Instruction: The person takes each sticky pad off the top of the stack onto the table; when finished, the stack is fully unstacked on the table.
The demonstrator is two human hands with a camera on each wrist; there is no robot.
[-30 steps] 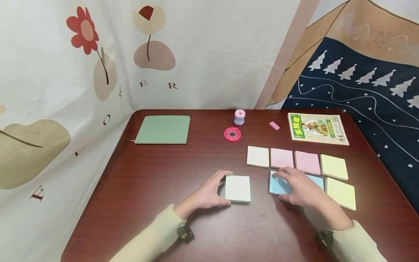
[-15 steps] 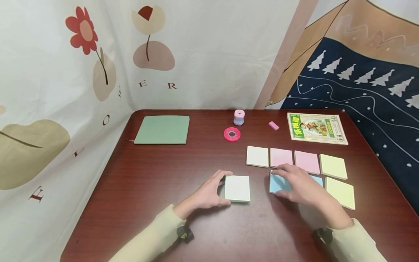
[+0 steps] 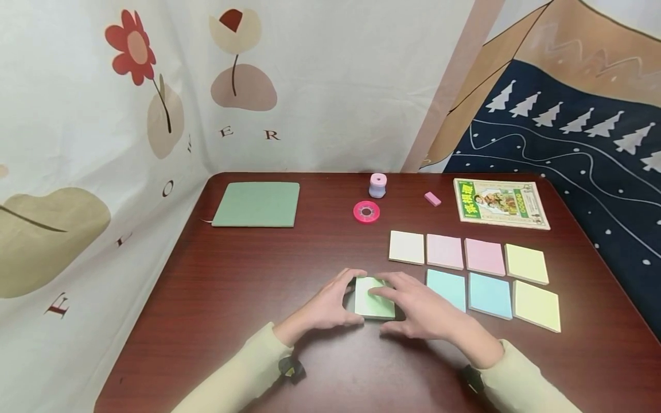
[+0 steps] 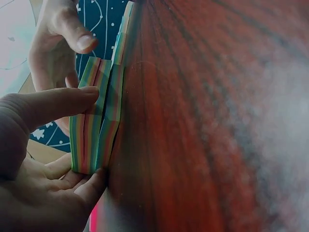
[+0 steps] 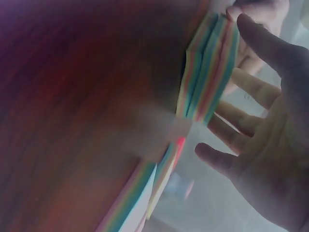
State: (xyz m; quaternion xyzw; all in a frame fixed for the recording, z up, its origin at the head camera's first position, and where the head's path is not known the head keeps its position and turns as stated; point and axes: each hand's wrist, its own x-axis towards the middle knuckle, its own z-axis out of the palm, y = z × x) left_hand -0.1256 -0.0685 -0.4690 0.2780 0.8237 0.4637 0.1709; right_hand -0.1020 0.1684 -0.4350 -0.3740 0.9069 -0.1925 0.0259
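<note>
My left hand (image 3: 325, 301) grips the left side of a small stack of square sticky note pads (image 3: 381, 307) with a pale green top. In the left wrist view, thumb and fingers hold opposite edges of the striped stack (image 4: 83, 140). My right hand (image 3: 420, 304) reaches over the stack from the right, its index finger overlapping the top. The right wrist view shows these fingers spread and nearly straight beside the stack (image 5: 205, 72), with the thumb apart from it. Just right of this hand lie a teal pad (image 3: 448, 287) and a blue pad (image 3: 490, 295).
Behind are a white pad (image 3: 406, 247), two pink pads (image 3: 444, 251) and two yellow pads (image 3: 525, 264) to the right. Farther back lie a green notebook (image 3: 257, 205), a pink ring (image 3: 366, 211), a pink-and-lilac spool-shaped object (image 3: 378, 186), a pink eraser-like block (image 3: 432, 199) and a printed booklet (image 3: 502, 203).
My right hand has left the blue-teal pad and moved left to the stack, uncovering both blue-toned pads. My left hand keeps its place on the stack.
</note>
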